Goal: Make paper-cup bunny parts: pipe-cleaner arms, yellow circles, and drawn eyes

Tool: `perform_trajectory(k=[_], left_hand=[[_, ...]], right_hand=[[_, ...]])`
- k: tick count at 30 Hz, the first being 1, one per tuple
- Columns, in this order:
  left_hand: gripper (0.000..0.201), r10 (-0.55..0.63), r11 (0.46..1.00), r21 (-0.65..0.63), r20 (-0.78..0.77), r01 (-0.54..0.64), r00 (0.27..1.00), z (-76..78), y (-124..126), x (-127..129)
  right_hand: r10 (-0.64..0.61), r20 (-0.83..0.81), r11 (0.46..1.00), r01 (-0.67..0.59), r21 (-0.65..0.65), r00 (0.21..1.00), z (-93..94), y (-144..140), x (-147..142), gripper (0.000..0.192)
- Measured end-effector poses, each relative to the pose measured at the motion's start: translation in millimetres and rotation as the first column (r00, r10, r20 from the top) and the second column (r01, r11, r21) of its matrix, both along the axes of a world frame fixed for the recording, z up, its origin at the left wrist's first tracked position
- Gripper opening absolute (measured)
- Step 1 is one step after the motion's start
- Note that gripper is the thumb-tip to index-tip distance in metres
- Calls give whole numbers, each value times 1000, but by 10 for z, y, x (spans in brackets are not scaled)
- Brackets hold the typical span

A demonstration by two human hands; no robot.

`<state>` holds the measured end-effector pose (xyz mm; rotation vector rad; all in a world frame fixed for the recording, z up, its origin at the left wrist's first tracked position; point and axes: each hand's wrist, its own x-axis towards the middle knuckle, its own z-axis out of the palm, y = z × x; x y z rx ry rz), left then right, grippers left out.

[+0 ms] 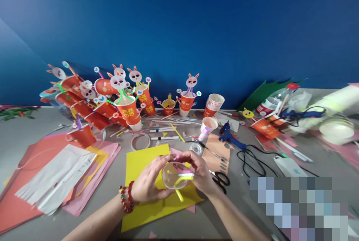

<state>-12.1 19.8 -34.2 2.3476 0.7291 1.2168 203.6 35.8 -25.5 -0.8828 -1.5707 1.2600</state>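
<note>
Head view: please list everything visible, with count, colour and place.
tape roll: one, clear, between both hands
yellow strip: one, yellow, across the roll
yellow sheet: one, under the hands
paper sheets: several, pink, orange, white, left
rabbit cups: many, red-orange, back left
glue gun: one, blue, centre right
scissors: one pair, black, right of hands
bottle: one, clear, red cap, back right
bracelet: one, red, left wrist
left hand: on roll
right hand: on roll

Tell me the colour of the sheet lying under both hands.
Yellow. The sheet lies flat on the grey table, seen best in the head view.
</note>
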Motion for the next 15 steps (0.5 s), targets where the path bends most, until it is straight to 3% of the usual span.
perform_trajectory(k=[3,10,15], left_hand=[[91,-9,1000,14,-14,9,1000,-7,-24,-2],[94,-12,1000,-18,-21,12,1000,-14,-36,-3],[91,-15,998,-57,-10,15,1000,30,-30,15]], right_hand=[[-11,50,1000,10,15,999,-11,18,-2,12],[13,246,977,-64,203,969,17,73,56,5],[-79,299,929,-39,368,951,10,73,65,3]])
